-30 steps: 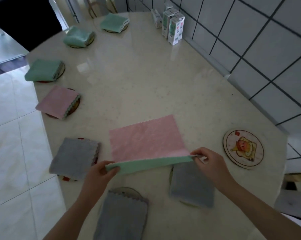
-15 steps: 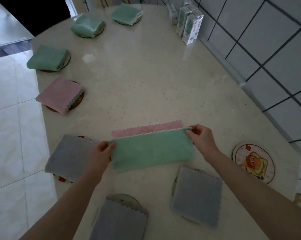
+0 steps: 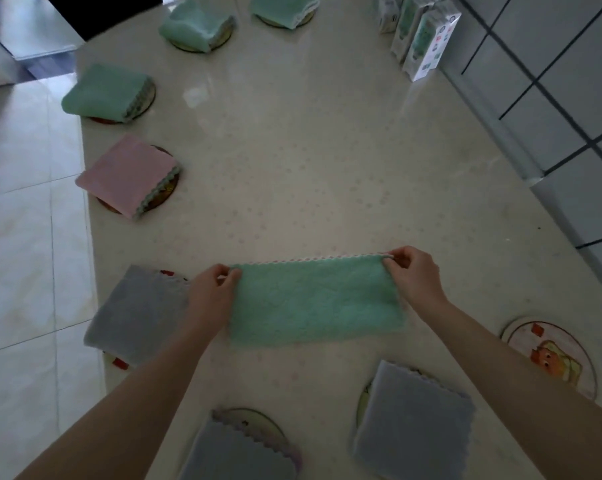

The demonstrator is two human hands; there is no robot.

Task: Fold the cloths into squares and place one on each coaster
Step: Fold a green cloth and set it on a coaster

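A green and pink cloth lies folded in half as a long strip on the table, green side up, with a thin pink scalloped edge along its far side. My left hand pinches its far left corner and my right hand pinches its far right corner. A bare round coaster with a cartoon picture sits at the right. Folded cloths rest on other coasters: grey ones, a pink one, green ones.
Several small cartons stand at the far right beside the tiled wall. The table edge drops to a tiled floor at the left. The beige tabletop stretches away in the middle.
Both hands carried the near edge of the cloth over to the far edge, folding it in half. The pink face is now covered and the green face is up.
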